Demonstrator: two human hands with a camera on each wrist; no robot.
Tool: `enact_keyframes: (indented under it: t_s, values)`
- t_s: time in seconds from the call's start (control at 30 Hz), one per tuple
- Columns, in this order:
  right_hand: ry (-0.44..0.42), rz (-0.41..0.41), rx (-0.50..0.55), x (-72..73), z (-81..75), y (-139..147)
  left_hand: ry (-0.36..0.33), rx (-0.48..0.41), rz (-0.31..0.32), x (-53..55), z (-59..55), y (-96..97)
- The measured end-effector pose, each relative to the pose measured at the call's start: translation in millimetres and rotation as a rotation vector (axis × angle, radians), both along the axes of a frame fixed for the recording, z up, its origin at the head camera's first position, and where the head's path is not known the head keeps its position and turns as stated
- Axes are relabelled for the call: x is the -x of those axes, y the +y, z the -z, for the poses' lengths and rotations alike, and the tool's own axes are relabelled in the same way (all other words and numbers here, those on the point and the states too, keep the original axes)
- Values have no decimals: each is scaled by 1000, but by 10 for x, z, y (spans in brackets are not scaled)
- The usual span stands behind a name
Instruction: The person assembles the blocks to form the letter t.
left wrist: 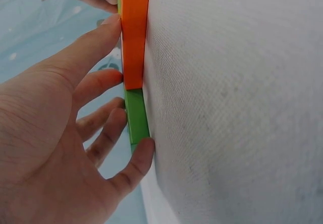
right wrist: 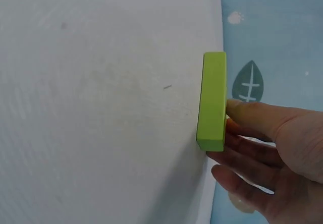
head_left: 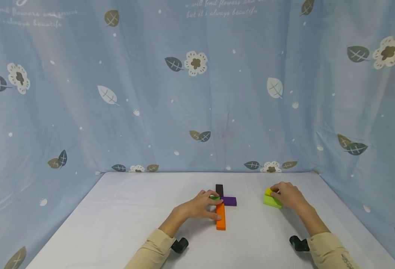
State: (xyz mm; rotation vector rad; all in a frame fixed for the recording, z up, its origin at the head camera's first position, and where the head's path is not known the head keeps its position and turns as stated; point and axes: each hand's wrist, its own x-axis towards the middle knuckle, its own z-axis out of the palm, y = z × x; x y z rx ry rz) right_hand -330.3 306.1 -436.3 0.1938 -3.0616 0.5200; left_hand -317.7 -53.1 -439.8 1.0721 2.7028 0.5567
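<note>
My left hand [head_left: 200,206] rests over a cross of wooden blocks, its fingers spread and slightly bent. Its thumb touches the orange block [head_left: 221,220], and other fingertips lie along the green block [left wrist: 136,115]. A purple block [head_left: 230,201] points right and a dark brown block [head_left: 219,190] points to the back. Off to the right, my right hand [head_left: 289,195] pinches a small yellow block [head_left: 268,191] at a lime-green block [head_left: 272,202]. In the right wrist view the lime-green block [right wrist: 212,103] stands in front of the fingers and hides the yellow one.
All the blocks are on a white-covered table [head_left: 116,224]. A blue curtain [head_left: 150,93] printed with leaves and flowers hangs behind and at both sides. Black devices [head_left: 179,245] are worn at both wrists, near the beige sleeves [head_left: 151,250].
</note>
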Motion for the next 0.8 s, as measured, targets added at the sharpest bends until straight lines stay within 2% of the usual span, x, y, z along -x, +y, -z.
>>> enact_keyframes:
  t_s: [0.8]
  values:
    - [92, -1, 52, -49, 56, -28, 16, 7, -5, 2, 18, 5]
